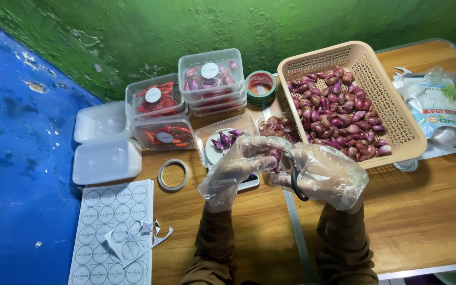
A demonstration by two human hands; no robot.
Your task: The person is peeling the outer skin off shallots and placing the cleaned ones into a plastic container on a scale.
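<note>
Together, both gloved hands, left hand (234, 170) and right hand (323, 174), pinch a shallot (275, 157).

A wooden table (428, 211) with a pale metal edge and a seam down its middle stands against a rough wall (186, 31) painted mottled green. To one side, the surface (11, 158) is bright blue, its paint chipped and flecked with white. Even light falls from above, casting soft, short shadows across the tabletop.
</note>
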